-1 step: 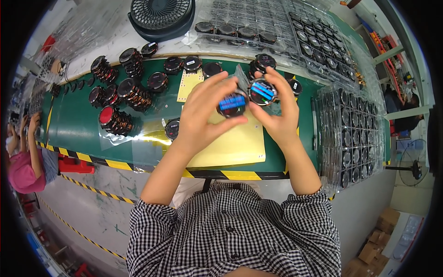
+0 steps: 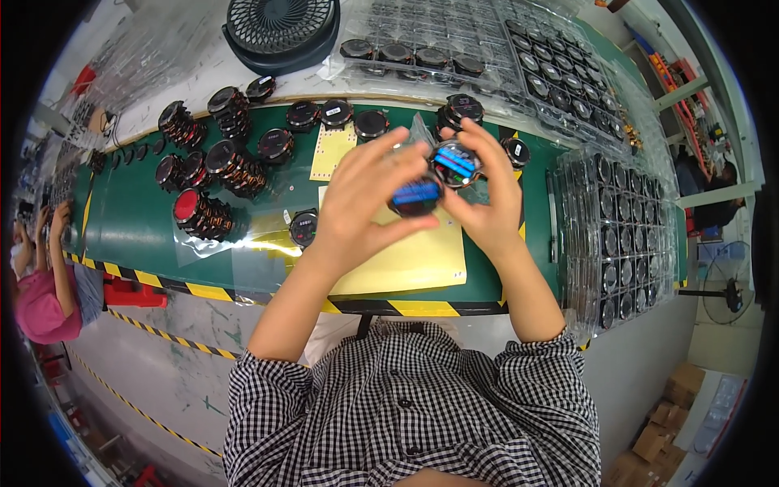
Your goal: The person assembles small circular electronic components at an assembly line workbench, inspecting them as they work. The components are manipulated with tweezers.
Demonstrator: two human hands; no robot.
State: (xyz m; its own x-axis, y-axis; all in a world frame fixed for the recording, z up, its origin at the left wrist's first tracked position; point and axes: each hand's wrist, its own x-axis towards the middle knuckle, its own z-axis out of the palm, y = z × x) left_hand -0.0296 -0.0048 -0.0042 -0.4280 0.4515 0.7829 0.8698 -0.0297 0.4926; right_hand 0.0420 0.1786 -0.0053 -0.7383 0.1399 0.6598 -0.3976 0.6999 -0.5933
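My left hand (image 2: 361,199) grips a round black smartwatch (image 2: 415,197) between thumb and fingers. Its lit screen, blurred by motion, shows a blue band. Close beside it, slightly higher, my right hand (image 2: 487,183) pinches a second smartwatch (image 2: 455,163) with a similar blue display. Both are held over a yellow sheet (image 2: 406,264) on the green mat. Behind my fingers, a small clear plastic bag (image 2: 419,128) partly shows. Just beyond my right fingertips stands a short stack of watches (image 2: 464,107). One watch (image 2: 304,228) lies left of the sheet.
Several leaning stacks of watches (image 2: 235,166) stand on the left of the green mat (image 2: 130,223). A black fan (image 2: 280,32) stands at the back. Clear trays of watches (image 2: 621,235) are piled at the right. A person in a pink top (image 2: 50,307) sits far left.
The watch in my left hand has shifted slightly right and down, and the one in my right hand slightly left, so they are closer together.
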